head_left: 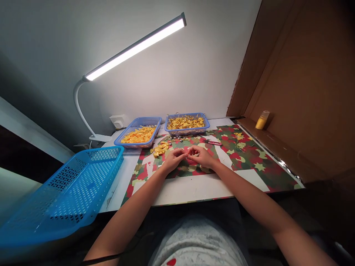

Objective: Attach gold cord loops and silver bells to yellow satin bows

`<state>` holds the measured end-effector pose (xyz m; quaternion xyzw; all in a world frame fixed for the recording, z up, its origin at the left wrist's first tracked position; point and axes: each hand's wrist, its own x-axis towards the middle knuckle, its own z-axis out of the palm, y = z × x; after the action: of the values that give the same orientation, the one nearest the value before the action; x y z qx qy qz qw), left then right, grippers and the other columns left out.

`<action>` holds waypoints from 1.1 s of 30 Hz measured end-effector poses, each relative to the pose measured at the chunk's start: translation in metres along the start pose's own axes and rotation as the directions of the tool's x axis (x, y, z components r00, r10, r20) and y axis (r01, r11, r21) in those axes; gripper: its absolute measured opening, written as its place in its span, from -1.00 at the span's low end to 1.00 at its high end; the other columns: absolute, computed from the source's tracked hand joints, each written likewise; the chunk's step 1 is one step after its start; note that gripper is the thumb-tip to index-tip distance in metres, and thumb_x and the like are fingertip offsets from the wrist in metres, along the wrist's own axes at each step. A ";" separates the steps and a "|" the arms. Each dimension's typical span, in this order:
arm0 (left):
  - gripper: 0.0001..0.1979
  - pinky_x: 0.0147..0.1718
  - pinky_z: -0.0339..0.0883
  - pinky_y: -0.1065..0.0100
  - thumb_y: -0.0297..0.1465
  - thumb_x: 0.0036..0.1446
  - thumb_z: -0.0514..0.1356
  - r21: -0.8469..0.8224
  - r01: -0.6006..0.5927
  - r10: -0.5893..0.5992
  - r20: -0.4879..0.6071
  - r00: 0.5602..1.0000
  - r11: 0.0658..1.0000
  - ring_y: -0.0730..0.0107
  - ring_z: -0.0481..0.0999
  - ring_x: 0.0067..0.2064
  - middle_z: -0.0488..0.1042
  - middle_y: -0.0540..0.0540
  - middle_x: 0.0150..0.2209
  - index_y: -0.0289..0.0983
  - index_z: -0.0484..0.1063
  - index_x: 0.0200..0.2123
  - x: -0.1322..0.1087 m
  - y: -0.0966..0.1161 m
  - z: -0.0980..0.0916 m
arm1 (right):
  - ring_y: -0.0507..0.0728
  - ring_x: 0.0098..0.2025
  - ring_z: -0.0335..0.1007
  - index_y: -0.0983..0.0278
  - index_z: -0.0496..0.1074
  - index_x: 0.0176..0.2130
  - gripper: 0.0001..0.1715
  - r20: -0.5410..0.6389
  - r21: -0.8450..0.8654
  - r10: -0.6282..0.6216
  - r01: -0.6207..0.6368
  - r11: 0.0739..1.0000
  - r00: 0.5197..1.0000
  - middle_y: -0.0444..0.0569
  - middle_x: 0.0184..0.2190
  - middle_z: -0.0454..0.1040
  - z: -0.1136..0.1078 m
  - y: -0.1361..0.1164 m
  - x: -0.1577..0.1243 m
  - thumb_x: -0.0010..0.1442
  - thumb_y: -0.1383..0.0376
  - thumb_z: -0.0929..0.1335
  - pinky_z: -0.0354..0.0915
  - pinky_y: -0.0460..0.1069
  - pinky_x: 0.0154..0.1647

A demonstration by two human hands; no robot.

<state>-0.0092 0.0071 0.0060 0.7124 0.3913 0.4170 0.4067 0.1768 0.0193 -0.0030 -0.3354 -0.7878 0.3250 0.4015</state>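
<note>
Over the middle of the table, my left hand (174, 159) and my right hand (203, 156) meet at the fingertips. The fingers of each are pinched together, and whatever they hold is too small and too covered to make out. Left of my left hand lies a small pile of yellow bows (161, 149). Just beyond the hands are several small shiny round pieces and gold strands (177, 139). A pair of thread snips (212, 142) with reddish handles rests past my right hand.
A blue-violet basket (118, 143) holds yellow fabric pieces; another basket (187, 131) holds gold bows with cords. A large blue basket (91, 184) stands at left. A lit lamp (135, 48) hangs above. Thread scraps (240, 142) and a yellow-filled bottle (262, 120) are at right.
</note>
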 end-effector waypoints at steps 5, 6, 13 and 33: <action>-0.72 -0.43 0.21 0.42 -0.17 0.04 0.22 0.012 0.017 -0.016 -0.009 1.000 1.000 0.45 0.31 -0.45 0.39 0.03 -0.53 -0.27 0.43 -0.51 0.000 0.001 0.000 | 0.04 -0.40 0.27 0.27 0.36 -0.45 -0.67 0.010 0.042 0.025 -0.026 0.999 1.000 -0.12 -0.46 0.41 0.001 -0.002 0.000 0.16 0.08 0.38 0.24 -0.04 -0.34; -0.72 -0.44 0.20 0.42 -0.17 0.04 0.22 0.016 0.019 -0.019 -0.011 1.000 1.000 0.45 0.30 -0.46 0.39 0.03 -0.53 -0.27 0.42 -0.51 0.000 0.001 0.000 | 0.04 -0.40 0.27 0.27 0.36 -0.45 -0.68 0.009 0.045 0.026 -0.027 0.999 1.000 -0.12 -0.46 0.41 0.001 -0.002 0.000 0.16 0.09 0.38 0.25 -0.03 -0.34; -0.74 -0.33 0.27 0.39 -0.20 0.05 0.19 0.018 -0.007 0.007 -0.013 1.000 1.000 0.39 0.38 -0.33 0.44 -0.02 -0.42 -0.27 0.36 -0.52 0.000 0.001 0.001 | 0.06 -0.37 0.28 0.27 0.37 -0.45 -0.75 -0.017 0.023 0.018 -0.018 1.000 1.000 -0.11 -0.44 0.41 0.000 -0.002 -0.001 0.16 0.16 0.38 0.24 -0.02 -0.31; -0.74 -0.25 0.41 0.25 -0.23 0.28 0.14 0.163 -0.023 0.012 0.071 0.997 0.986 0.38 0.48 -0.28 0.47 -0.07 -0.27 -0.34 0.43 -0.23 0.003 -0.016 -0.002 | 0.09 -0.32 0.28 0.24 0.31 -0.39 -0.85 0.009 -0.077 -0.083 0.084 0.994 0.996 -0.09 -0.39 0.39 -0.001 -0.003 -0.001 0.24 0.28 0.31 0.23 -0.01 -0.26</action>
<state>-0.0132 0.0158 -0.0077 0.7611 0.4035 0.3618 0.3564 0.1774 0.0171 -0.0011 -0.3166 -0.8143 0.2781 0.3992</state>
